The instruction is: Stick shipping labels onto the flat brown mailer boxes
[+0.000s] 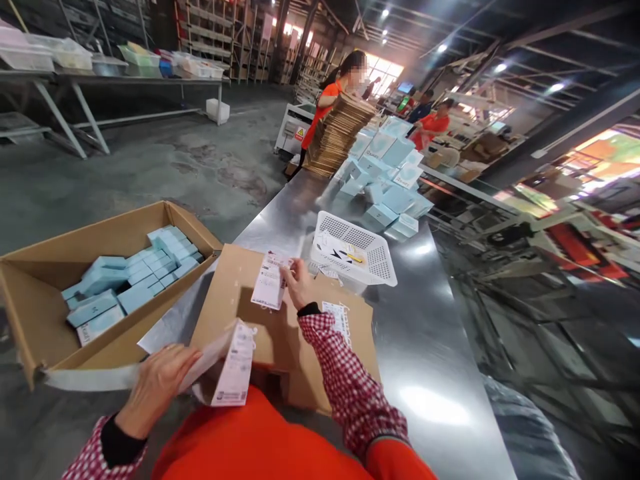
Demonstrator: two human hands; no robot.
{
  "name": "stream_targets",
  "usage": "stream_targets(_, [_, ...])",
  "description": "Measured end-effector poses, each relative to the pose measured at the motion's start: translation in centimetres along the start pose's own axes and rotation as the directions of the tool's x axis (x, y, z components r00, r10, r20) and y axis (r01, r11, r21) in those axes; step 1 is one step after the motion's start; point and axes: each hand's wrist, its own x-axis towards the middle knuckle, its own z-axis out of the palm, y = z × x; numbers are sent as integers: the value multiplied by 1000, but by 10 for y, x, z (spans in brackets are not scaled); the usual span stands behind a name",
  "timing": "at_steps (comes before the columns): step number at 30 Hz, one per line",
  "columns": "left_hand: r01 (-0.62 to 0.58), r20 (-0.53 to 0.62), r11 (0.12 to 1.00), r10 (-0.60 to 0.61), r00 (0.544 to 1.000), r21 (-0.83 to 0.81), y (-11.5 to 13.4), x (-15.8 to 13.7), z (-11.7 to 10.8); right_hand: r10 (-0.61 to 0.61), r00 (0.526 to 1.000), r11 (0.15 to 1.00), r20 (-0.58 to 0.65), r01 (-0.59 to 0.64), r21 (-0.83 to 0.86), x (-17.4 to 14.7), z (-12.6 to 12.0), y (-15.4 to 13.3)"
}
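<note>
My left hand [163, 380] is closed round a strip of printed white labels [234, 367], which curls in front of my orange clothing and trails off to the left. My right hand [300, 283] pinches the right edge of a single printed label [269, 283] over the brown cardboard [225, 293]. A shadow falls on the cardboard beneath my right hand and the label. Another label [337, 320] lies on the right part of the cardboard, partly behind my right sleeve.
A large open carton [30, 313] with small light-blue boxes [135, 273] stands at the left. A white perforated basket [387, 267] sits on the metal table [430, 347]. Beyond are piled blue boxes [385, 173] and a person holding stacked flat cardboard [340, 137].
</note>
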Motion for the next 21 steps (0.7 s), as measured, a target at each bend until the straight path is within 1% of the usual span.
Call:
stream_targets(2, [-6,24,997,8,1000,-73,1,0,7,52,987,995,155,-38,-94,22,1,15])
stream_targets(3, [7,46,993,-1,999,-120,2,0,12,76,975,986,211,-42,-161,28,4,24])
stream_targets(4, [23,70,987,-12,997,-159,2,1,17,88,967,967,240,-25,-252,32,7,32])
stream_targets(6, [64,103,978,-44,994,-200,1,0,27,75,966,896,250,45,-442,35,14,44])
stream_targets(8, [88,116,973,-64,991,-213,-2,-2,35,55,964,797,259,114,-593,33,19,48])
stream_targets(10, [112,129,969,-85,988,-219,-7,-4,40,43,967,693,250,152,-705,26,23,45])
stream_targets(12, [117,147,966,-85,985,-230,-10,-6,42,19,979,561,202,157,-813,15,30,39])
stream_targets(13, [118,154,965,-83,985,-234,-11,-6,42,-6,980,496,196,173,-851,9,36,36])
stream_targets(14, [117,158,964,-81,984,-237,-12,-6,42,-35,975,450,221,213,-867,3,42,35])
stream_targets(15, [115,160,965,-78,984,-236,-12,-6,42,-57,958,419,281,278,-864,-2,48,35])
stream_targets(17, [115,161,967,-80,984,-229,-11,-5,41,-49,912,399,408,392,-829,-4,54,37])
stream_targets(18, [114,161,968,-79,984,-225,-10,-5,41,-17,907,404,421,391,-827,-2,52,39])
stream_targets(19, [113,159,969,-79,984,-221,-10,-6,41,28,927,410,373,330,-850,2,45,42])
stream_targets(20, [114,151,971,-83,985,-211,-11,-7,41,71,960,410,272,220,-885,7,34,45])
stream_targets(21, [113,125,975,-89,988,-193,-12,-9,43,94,985,406,144,94,-909,9,19,48])
